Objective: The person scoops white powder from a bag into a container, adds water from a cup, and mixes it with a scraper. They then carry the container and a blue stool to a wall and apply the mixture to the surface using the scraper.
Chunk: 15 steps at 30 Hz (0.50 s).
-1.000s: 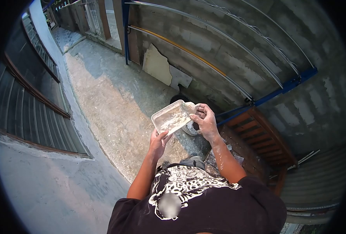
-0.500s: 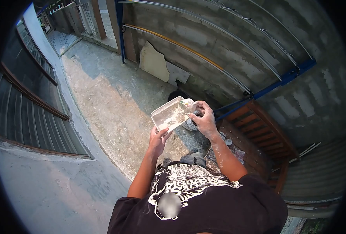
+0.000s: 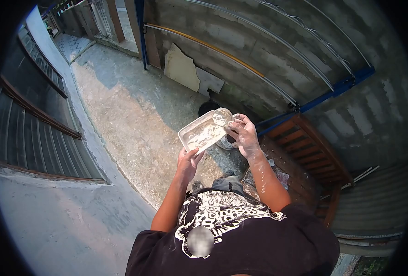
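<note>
My left hand grips the near edge of a shallow rectangular plastic container, held tilted in front of my body. Whitish paste is smeared over its floor. At the far right corner, my right hand pinches a small round piece coated with the same paste; its exact kind cannot be made out. White residue marks my right fingers and forearm. Beneath the hands, partly hidden, stand a pail and a black bucket.
To the right, a brown slatted wooden bench stands by the block wall. Pipes on a blue metal frame cross that wall. Broken board pieces lean there. Louvred windows line the left side of the concrete path.
The round piece has turned, its paste-coated face now showing, and has risen slightly at the container's corner. My right hand has shifted a little right. The paste looks more spread out.
</note>
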Each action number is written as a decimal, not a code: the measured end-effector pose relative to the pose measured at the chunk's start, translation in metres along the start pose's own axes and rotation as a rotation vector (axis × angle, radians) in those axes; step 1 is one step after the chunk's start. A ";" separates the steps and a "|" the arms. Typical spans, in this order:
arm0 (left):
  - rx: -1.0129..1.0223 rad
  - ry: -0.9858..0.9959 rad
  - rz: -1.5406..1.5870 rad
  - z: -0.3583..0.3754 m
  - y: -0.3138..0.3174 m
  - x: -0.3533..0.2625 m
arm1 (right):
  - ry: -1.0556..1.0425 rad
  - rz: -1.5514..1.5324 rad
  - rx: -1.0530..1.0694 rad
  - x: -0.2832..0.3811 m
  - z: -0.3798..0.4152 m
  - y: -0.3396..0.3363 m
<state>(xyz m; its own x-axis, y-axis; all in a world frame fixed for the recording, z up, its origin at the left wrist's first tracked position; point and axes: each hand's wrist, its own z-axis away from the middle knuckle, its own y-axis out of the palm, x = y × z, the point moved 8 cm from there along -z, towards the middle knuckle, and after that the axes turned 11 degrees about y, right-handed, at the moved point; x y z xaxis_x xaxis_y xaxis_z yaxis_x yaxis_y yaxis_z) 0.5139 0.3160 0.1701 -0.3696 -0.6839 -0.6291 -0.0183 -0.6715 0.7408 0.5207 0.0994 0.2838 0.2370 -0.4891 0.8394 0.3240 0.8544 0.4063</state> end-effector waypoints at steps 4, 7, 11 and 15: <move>-0.059 0.061 -0.022 0.002 0.001 -0.002 | -0.025 -0.064 0.021 0.004 0.005 -0.010; -0.052 0.043 -0.116 0.009 0.007 0.000 | -0.038 -0.065 0.033 0.001 0.004 -0.014; -0.033 0.087 -0.122 0.007 -0.004 -0.020 | -0.049 -0.029 0.002 0.000 0.006 -0.019; -0.099 0.120 -0.221 0.009 -0.024 -0.032 | -0.021 0.006 0.019 -0.008 0.011 -0.003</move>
<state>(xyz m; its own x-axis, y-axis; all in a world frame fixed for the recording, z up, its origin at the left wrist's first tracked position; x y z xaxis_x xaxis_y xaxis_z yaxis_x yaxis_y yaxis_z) 0.5177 0.3567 0.1747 -0.2540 -0.5428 -0.8005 0.0066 -0.8286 0.5598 0.5080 0.1023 0.2798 0.2195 -0.4800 0.8494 0.3051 0.8607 0.4075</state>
